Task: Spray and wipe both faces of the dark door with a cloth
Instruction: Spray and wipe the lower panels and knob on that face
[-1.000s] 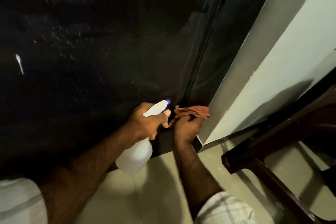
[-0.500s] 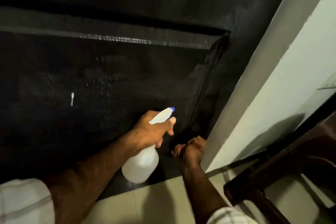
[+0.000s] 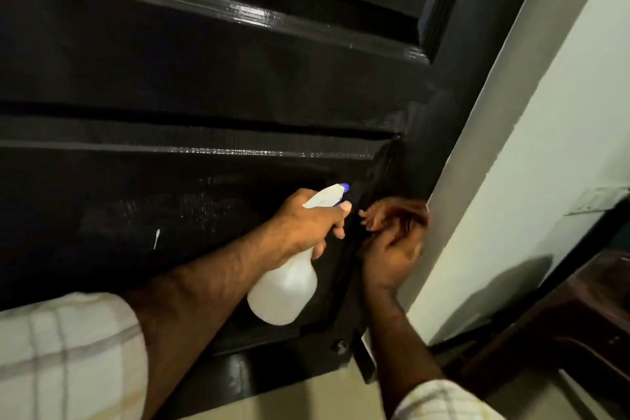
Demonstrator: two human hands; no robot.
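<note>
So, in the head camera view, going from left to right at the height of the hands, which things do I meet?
Small white streak on the dark door → left hand gripping the white plastic spray bottle with blue nozzle → right hand holding the reddish-brown cloth → pale wall → dark wooden furniture.

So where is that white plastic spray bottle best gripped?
At its narrow neck under the blue-tipped trigger head, coming from the rear. The white plastic spray bottle widens below, so the left hand wraps the waist, a finger near the trigger.

One door (image 3: 204, 85), one bottle (image 3: 286, 290), two hands (image 3: 306, 225).
</note>
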